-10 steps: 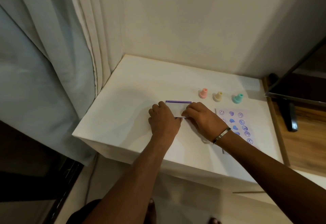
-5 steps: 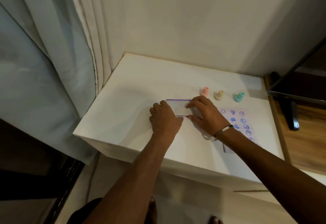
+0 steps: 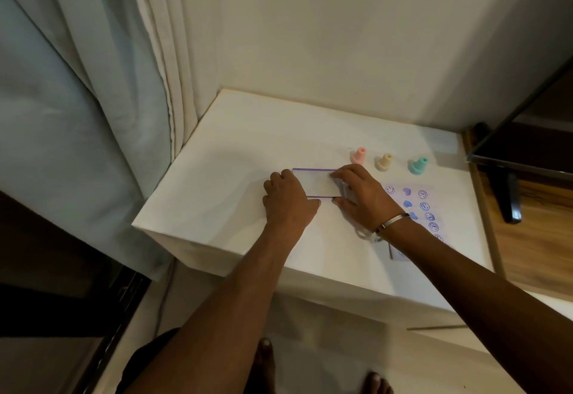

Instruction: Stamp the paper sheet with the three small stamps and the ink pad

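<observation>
1. Head view: the ink pad (image 3: pixel 319 184), a flat case with purple edges, lies on the white table (image 3: pixel 235 158), held from both ends.
2. The left hand (image 3: pixel 286 199) curls round the pad's left end; the right hand (image 3: pixel 361 196) grips its right end, fingers on the far edge, thumb at the near edge.
3. The paper sheet (image 3: pixel 415 207) lies just right of the right hand, carrying blue smileys and hearts, partly under the wrist.
4. Behind them stand the pink stamp (image 3: pixel 359 155), the beige stamp (image 3: pixel 384 162) and the teal stamp (image 3: pixel 418 166), upright and apart.
</observation>
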